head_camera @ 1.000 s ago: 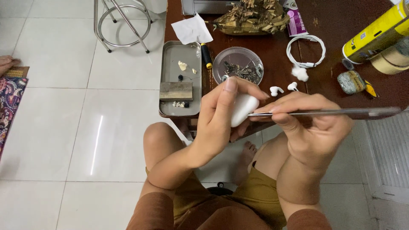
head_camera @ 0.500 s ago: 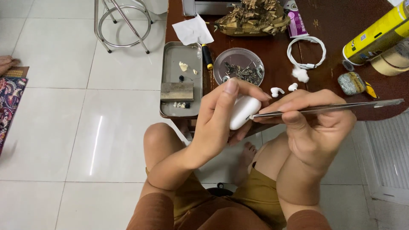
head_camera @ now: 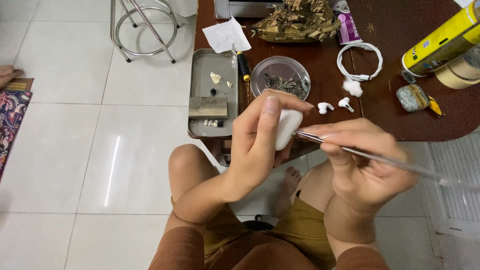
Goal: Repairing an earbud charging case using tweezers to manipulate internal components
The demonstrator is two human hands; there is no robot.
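Note:
My left hand (head_camera: pixel 260 140) grips a small white earbud case (head_camera: pixel 287 127) just above my knees, at the near edge of the dark wooden table (head_camera: pixel 390 90). In my right hand (head_camera: pixel 360 160) is a long thin metal tool (head_camera: pixel 390 160); its tip rests against the right side of the case. Two white earbuds (head_camera: pixel 334 105) lie on the table just beyond my hands, with a tuft of white cotton (head_camera: pixel 353 87) beside them.
A grey metal tray (head_camera: pixel 200 75) with small bits and a flat block sits at the table's left. A round dish (head_camera: pixel 281 80) of metal parts, a coiled white cable (head_camera: pixel 359 61), a yellow can (head_camera: pixel 445 40), tape roll (head_camera: pixel 457 72), model ship (head_camera: pixel 300 20) and stool (head_camera: pixel 145 30) surround it.
The tool's far end has swung downward to the right while its tip stays at the case. My left hand has kept its hold on the case.

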